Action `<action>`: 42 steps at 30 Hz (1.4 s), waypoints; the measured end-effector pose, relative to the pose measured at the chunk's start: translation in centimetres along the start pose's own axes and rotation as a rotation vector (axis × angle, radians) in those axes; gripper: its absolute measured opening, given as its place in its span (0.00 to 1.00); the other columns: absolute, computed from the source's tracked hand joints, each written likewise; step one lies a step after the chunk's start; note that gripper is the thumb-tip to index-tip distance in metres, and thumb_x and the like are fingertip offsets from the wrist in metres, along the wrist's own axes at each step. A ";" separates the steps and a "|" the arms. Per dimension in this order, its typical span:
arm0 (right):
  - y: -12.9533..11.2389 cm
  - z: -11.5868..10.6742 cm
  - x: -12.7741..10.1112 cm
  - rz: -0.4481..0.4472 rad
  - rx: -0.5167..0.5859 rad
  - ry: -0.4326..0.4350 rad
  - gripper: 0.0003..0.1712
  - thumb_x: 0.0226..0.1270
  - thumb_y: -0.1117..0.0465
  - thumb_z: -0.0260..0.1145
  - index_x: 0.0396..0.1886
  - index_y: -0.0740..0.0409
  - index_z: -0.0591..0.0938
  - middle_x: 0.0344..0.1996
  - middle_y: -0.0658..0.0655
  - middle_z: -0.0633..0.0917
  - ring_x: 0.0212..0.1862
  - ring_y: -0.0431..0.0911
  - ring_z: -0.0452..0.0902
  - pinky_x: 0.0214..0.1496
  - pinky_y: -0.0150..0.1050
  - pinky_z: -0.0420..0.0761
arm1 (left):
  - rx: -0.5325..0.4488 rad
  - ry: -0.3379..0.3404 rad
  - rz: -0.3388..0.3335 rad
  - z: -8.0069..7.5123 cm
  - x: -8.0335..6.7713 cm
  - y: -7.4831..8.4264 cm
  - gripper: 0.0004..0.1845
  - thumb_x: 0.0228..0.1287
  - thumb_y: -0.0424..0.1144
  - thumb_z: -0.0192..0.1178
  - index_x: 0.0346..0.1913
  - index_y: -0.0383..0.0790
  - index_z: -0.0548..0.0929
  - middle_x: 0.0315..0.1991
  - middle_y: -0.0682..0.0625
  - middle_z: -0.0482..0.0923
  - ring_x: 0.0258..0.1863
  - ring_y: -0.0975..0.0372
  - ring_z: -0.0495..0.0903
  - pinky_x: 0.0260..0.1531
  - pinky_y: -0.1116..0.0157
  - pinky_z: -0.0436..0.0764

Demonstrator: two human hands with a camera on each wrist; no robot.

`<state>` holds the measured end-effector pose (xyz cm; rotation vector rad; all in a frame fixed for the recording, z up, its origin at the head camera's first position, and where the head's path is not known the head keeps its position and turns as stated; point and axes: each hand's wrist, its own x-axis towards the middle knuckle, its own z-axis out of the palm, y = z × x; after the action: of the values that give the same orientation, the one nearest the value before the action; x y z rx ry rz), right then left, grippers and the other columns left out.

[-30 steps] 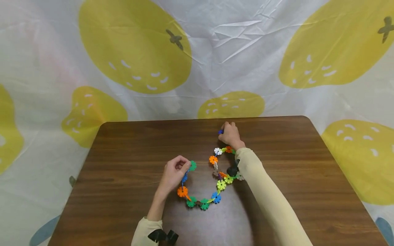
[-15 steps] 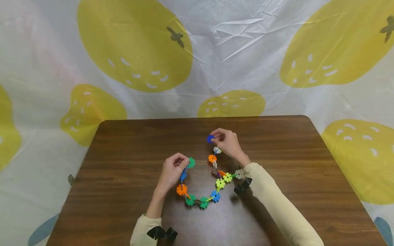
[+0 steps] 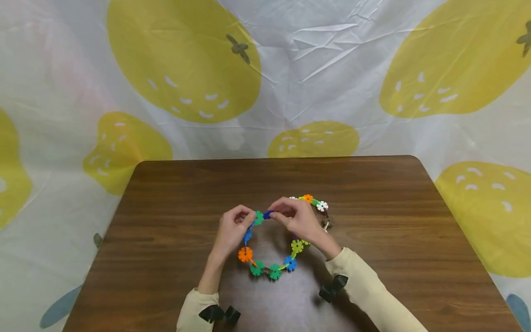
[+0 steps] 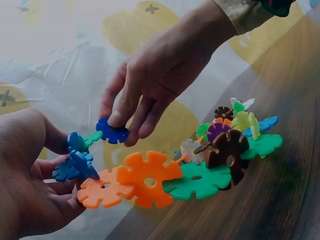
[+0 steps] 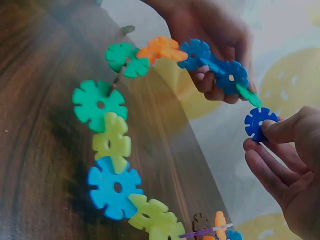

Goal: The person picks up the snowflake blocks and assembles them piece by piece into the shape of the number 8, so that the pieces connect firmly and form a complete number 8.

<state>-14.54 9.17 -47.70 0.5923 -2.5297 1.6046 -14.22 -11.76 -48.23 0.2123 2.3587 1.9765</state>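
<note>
A chain of notched, flower-shaped plastic discs curves across the table, with an orange disc (image 3: 245, 254) on its left side. My left hand (image 3: 233, 232) pinches the chain's raised end, by a blue disc (image 5: 231, 78) and the green disc (image 3: 259, 217) at the tip. Between thumb and fingers, my right hand (image 3: 302, 223) pinches a dark blue disc (image 5: 254, 122). Its edge is right at the green disc's edge; whether their slots are joined I cannot tell. In the head view, my right hand hides part of the chain behind it.
The far part of the chain, with a white disc (image 3: 322, 206) and an orange disc (image 3: 308, 198), lies beyond my right hand. The brown wooden table (image 3: 186, 193) ends at a patterned curtain (image 3: 232, 138) at the back.
My right hand has come from the far side of the table toward me and left, bringing the dark blue disc to the green one. My left hand has stayed nearly still.
</note>
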 end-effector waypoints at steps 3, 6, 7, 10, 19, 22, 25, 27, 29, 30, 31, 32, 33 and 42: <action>-0.2 0.3 -0.3 -0.013 -0.013 0.020 0.04 0.66 0.65 0.72 0.40 0.56 0.88 0.35 0.55 0.91 0.34 0.48 0.88 0.37 0.34 0.86 | -0.011 0.004 -0.005 0.0 0.0 -0.1 0.06 0.69 0.32 0.64 0.38 0.29 0.85 0.33 0.39 0.83 0.26 0.67 0.78 0.30 0.74 0.76; -0.3 0.4 -0.5 -0.041 -0.042 0.042 0.04 0.66 0.67 0.72 0.39 0.57 0.89 0.35 0.55 0.91 0.35 0.51 0.88 0.38 0.37 0.87 | -0.014 0.000 -0.005 0.0 0.0 0.0 0.07 0.69 0.32 0.64 0.39 0.29 0.85 0.33 0.39 0.84 0.26 0.66 0.78 0.30 0.74 0.76; -0.3 0.5 -0.5 -0.070 -0.062 0.052 0.04 0.65 0.67 0.72 0.39 0.57 0.89 0.35 0.55 0.91 0.35 0.50 0.88 0.38 0.37 0.87 | -0.015 -0.002 -0.004 0.0 -0.1 0.0 0.07 0.69 0.33 0.64 0.39 0.29 0.85 0.33 0.39 0.84 0.26 0.66 0.78 0.30 0.74 0.76; -0.4 0.8 -0.6 -0.212 -0.162 0.090 0.05 0.63 0.70 0.72 0.38 0.58 0.89 0.34 0.54 0.90 0.35 0.45 0.87 0.38 0.35 0.87 | -0.015 -0.004 0.001 0.0 -0.2 0.1 0.07 0.69 0.33 0.64 0.39 0.29 0.85 0.32 0.39 0.83 0.26 0.67 0.77 0.29 0.74 0.76; -0.9 1.7 -1.2 -0.500 -0.318 0.210 0.05 0.63 0.73 0.70 0.35 0.60 0.89 0.31 0.54 0.89 0.33 0.42 0.86 0.34 0.31 0.84 | 0.010 0.093 0.020 0.9 -0.6 0.5 0.05 0.65 0.29 0.65 0.32 0.31 0.84 0.23 0.46 0.79 0.22 0.68 0.73 0.25 0.75 0.72; -0.4 2.0 -1.3 -0.509 -0.301 0.248 0.05 0.64 0.73 0.70 0.33 0.61 0.89 0.31 0.56 0.89 0.32 0.43 0.85 0.32 0.31 0.83 | 0.001 0.124 0.012 1.5 -0.8 0.4 0.05 0.65 0.29 0.65 0.30 0.32 0.83 0.20 0.52 0.74 0.20 0.68 0.70 0.23 0.75 0.69; -0.2 2.2 -1.1 -0.500 -0.265 0.251 0.05 0.63 0.73 0.70 0.33 0.61 0.89 0.31 0.56 0.90 0.32 0.44 0.86 0.32 0.31 0.83 | -0.028 0.143 -0.001 1.6 -0.8 0.3 0.05 0.65 0.29 0.64 0.31 0.31 0.82 0.19 0.54 0.70 0.18 0.69 0.68 0.22 0.74 0.67; -0.2 2.2 -0.9 -0.477 -0.254 0.228 0.05 0.63 0.72 0.71 0.36 0.60 0.89 0.32 0.55 0.90 0.30 0.42 0.84 0.30 0.32 0.82 | -0.054 0.144 -0.009 1.6 -0.9 0.1 0.05 0.66 0.29 0.64 0.32 0.30 0.82 0.20 0.54 0.70 0.18 0.70 0.68 0.22 0.75 0.66; -0.2 2.0 -0.7 -0.432 -0.262 0.185 0.08 0.62 0.70 0.72 0.41 0.60 0.89 0.35 0.54 0.90 0.31 0.42 0.83 0.31 0.34 0.83 | -0.071 0.144 -0.015 1.4 -0.8 0.0 0.05 0.67 0.28 0.63 0.33 0.28 0.82 0.20 0.53 0.71 0.18 0.70 0.68 0.22 0.75 0.66; -0.2 1.7 -0.6 -0.404 -0.274 0.165 0.10 0.62 0.69 0.73 0.43 0.60 0.88 0.37 0.55 0.90 0.31 0.43 0.83 0.31 0.36 0.83 | -0.077 0.143 -0.019 1.3 -0.8 0.0 0.06 0.67 0.29 0.63 0.34 0.27 0.82 0.21 0.53 0.71 0.18 0.70 0.68 0.22 0.75 0.66; -0.1 1.4 -0.6 -0.370 -0.287 0.148 0.13 0.61 0.68 0.75 0.46 0.60 0.87 0.38 0.55 0.90 0.32 0.45 0.84 0.32 0.38 0.84 | -0.082 0.141 -0.022 1.2 -0.8 0.0 0.06 0.68 0.29 0.63 0.35 0.27 0.82 0.21 0.53 0.72 0.19 0.70 0.68 0.22 0.75 0.67; 0.0 1.0 -0.7 -0.334 -0.295 0.134 0.15 0.60 0.68 0.76 0.47 0.60 0.87 0.39 0.56 0.89 0.33 0.46 0.85 0.34 0.40 0.86 | -0.088 0.137 -0.026 1.1 -0.8 0.0 0.06 0.68 0.29 0.63 0.35 0.26 0.82 0.21 0.53 0.72 0.19 0.70 0.69 0.22 0.75 0.67; 0.1 0.5 -0.9 -0.297 -0.310 0.126 0.18 0.58 0.68 0.77 0.49 0.61 0.86 0.41 0.57 0.89 0.35 0.49 0.85 0.36 0.43 0.87 | -0.093 0.136 -0.032 1.1 -0.8 0.0 0.07 0.68 0.29 0.63 0.36 0.26 0.82 0.22 0.53 0.72 0.19 0.70 0.69 0.22 0.75 0.67; 2.8 -1.0 -3.4 -0.056 -0.619 0.095 0.25 0.55 0.58 0.81 0.48 0.67 0.84 0.42 0.61 0.86 0.45 0.56 0.81 0.48 0.51 0.82 | -0.130 0.150 -0.061 1.0 -0.7 0.1 0.08 0.68 0.30 0.64 0.37 0.25 0.82 0.22 0.54 0.72 0.20 0.70 0.68 0.23 0.76 0.67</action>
<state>-12.56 11.99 -50.55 0.4855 -2.6934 0.7317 -13.39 -10.82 -48.33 -0.0148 2.2790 2.1774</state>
